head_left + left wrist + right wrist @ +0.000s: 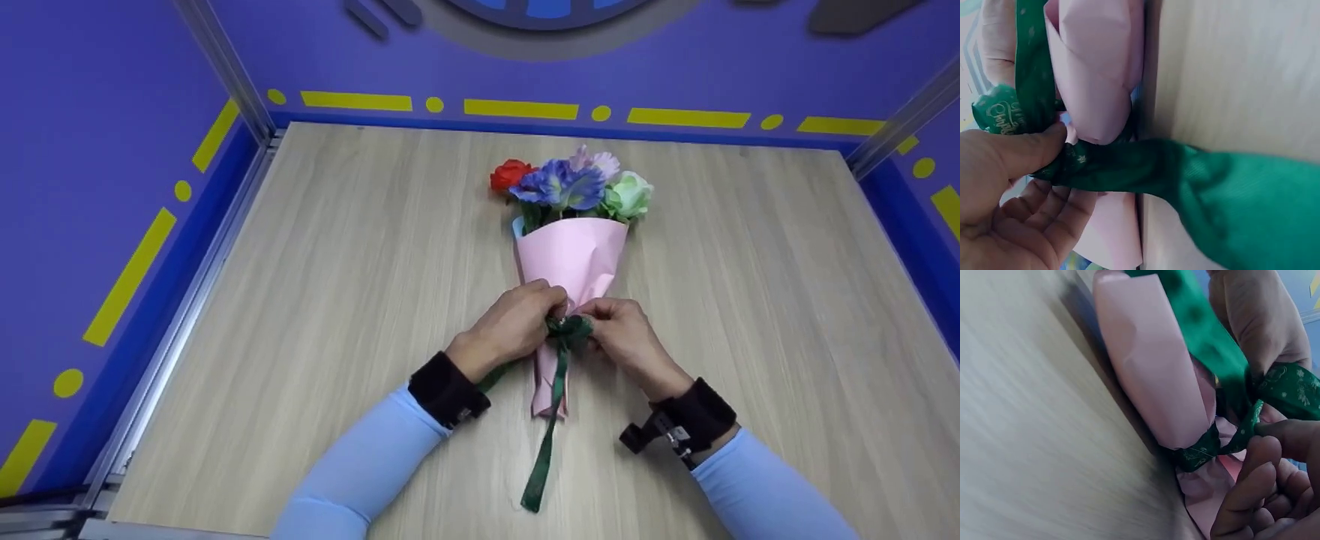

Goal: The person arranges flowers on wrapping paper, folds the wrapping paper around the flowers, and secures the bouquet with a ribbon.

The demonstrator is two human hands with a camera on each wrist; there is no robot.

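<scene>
A bouquet wrapped in pink paper (570, 251) lies on the table, its flowers pointing away from me. Dark green ribbon (550, 442) circles the narrow waist of the wrap, with a loop at the knot and one tail trailing toward me. My left hand (517, 319) pinches the ribbon at the knot; in the left wrist view, a wide tail (1252, 202) leads off from the thumb and fingers. From the other side, my right hand (630, 341) pinches the ribbon between thumb and forefinger. White printing shows on the ribbon loop (1292, 391) in the right wrist view.
Red (511, 175), blue-violet (559, 185), lilac and pale green (628, 196) blooms top the bouquet. The wood-grain table (360, 247) is bordered by blue panels (480, 67) with yellow marks at the back and sides. Both wrists wear black camera straps (448, 390).
</scene>
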